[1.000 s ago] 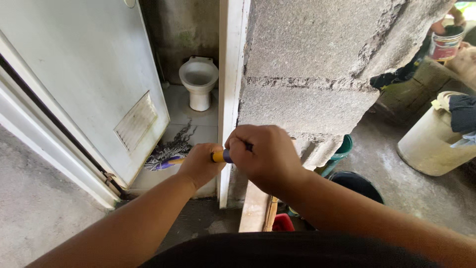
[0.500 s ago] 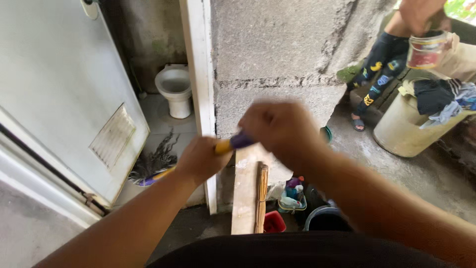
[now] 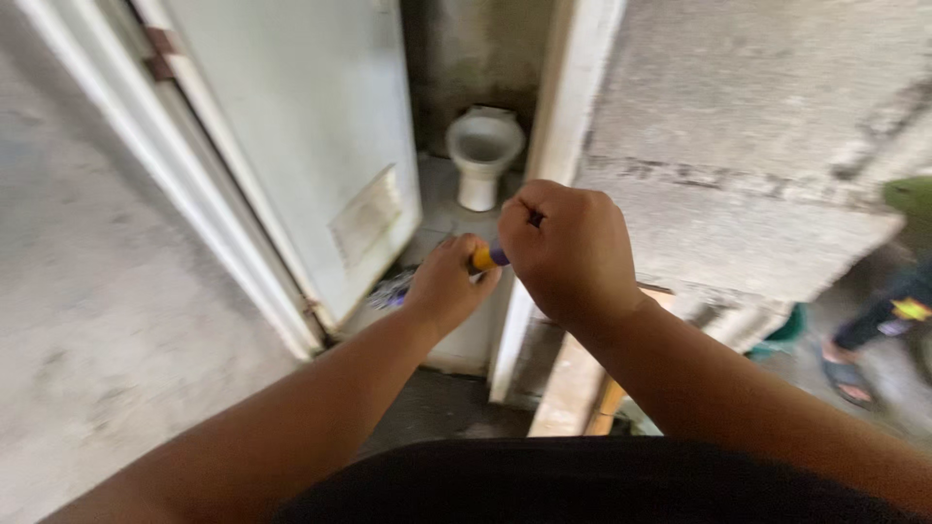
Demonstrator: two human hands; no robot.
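Both hands' grip [image 3: 495, 257] on half-hidden yellow-and-purple tool [image 3: 488, 256] — tip unseen.

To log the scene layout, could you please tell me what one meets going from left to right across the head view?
Bare concrete wall → white door → left hand → right hand → grey block wall → another person's sandalled foot.
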